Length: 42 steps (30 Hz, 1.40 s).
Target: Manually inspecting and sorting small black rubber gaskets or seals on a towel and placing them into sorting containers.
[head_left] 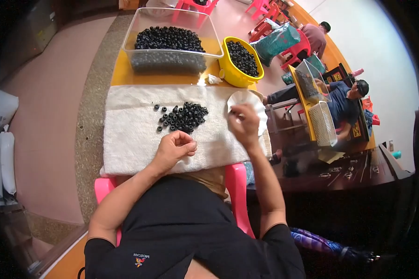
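Note:
A loose pile of small black ring-shaped parts (187, 117) lies on a white towel (130, 144), with a few strays at its left side. Just below the pile, my left hand (176, 148) is closed, thumb pressed to the curled fingers. Whatever those fingers hold, if anything, is hidden. To the right, my right hand (245, 123) hovers over the edge of a white scalloped dish (260, 111). Its fingers are curled together and slightly blurred by motion; I cannot make out what is in them.
Beyond the towel stand a clear plastic bin (172, 58) and a yellow basin (237, 76), both holding many black parts. A crumpled white scrap (214, 79) lies between them. At right, a person (342, 102) sits by another clear bin (307, 81) and a white perforated basket (323, 123).

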{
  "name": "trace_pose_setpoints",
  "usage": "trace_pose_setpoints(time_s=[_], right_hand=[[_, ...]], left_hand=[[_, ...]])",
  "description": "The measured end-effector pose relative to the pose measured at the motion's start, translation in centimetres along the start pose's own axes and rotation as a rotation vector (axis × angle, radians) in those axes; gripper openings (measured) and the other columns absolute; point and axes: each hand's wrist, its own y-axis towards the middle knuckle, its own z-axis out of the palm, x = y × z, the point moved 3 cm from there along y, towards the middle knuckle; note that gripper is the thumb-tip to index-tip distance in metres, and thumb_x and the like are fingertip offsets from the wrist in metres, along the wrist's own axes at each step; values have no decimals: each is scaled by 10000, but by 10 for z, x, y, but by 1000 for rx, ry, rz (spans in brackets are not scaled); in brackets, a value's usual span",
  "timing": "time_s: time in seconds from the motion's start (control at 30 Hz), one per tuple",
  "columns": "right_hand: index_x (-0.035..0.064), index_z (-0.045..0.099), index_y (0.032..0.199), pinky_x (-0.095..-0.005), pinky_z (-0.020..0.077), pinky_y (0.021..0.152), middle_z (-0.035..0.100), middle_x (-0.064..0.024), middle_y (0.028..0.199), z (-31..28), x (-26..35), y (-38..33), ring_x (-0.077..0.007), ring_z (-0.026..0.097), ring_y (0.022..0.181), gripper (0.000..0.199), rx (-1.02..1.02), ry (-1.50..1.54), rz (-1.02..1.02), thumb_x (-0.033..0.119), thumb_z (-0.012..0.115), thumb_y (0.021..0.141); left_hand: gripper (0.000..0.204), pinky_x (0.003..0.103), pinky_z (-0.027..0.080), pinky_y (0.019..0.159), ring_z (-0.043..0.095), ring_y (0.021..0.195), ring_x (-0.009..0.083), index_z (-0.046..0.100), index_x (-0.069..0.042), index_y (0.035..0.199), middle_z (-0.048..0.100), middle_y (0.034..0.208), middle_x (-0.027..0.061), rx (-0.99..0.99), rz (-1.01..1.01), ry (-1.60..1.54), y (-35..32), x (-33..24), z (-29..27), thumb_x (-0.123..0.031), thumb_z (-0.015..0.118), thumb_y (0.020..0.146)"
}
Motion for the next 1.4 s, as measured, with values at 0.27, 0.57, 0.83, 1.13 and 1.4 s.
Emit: trace_pose_setpoints(time_s=[0.27, 0.57, 0.83, 1.13, 1.4], right_hand=[[3, 680, 982, -328, 532, 692, 655, -156, 963, -43, -80, 119, -232, 649, 709, 236, -239, -225, -85, 15, 686, 746], [16, 694, 961, -303, 522, 627, 689, -134, 869, -14, -40, 44, -197, 671, 684, 160, 15, -193, -80, 71, 710, 812], [0, 686, 928, -297, 507, 598, 673, -118, 839, 4, -29, -12, -196, 642, 643, 152, 222, -173, 134, 24, 716, 781], [57, 693, 1012, -369, 530, 726, 668, -118, 996, 41, 5, -19, -297, 666, 790, 205, 368, -208, 71, 119, 708, 817], [91, 670, 1071, -425, 523, 762, 639, -122, 1039, 58, 12, -17, -345, 658, 865, 232, 431, -269, 31, 203, 663, 867]], left_hand=[[161, 257, 556, 727, 639, 788, 118, 595, 2, 973, 661, 896, 70, 1, 2, -5, -1, -1, 5, -89, 703, 895], [124, 261, 571, 728, 653, 779, 123, 605, 5, 979, 664, 886, 79, -20, 25, 15, 0, -1, -4, -74, 670, 911], [128, 256, 559, 732, 640, 788, 114, 603, 17, 966, 660, 887, 72, -16, 21, -20, 1, 2, -1, -80, 671, 915], [134, 266, 575, 752, 651, 812, 119, 598, 4, 993, 659, 917, 73, 4, 31, 2, 0, 1, -1, -91, 663, 924], [130, 266, 579, 755, 653, 815, 120, 599, 3, 996, 658, 925, 69, 8, 5, -25, 0, 3, -2, -86, 662, 924]])
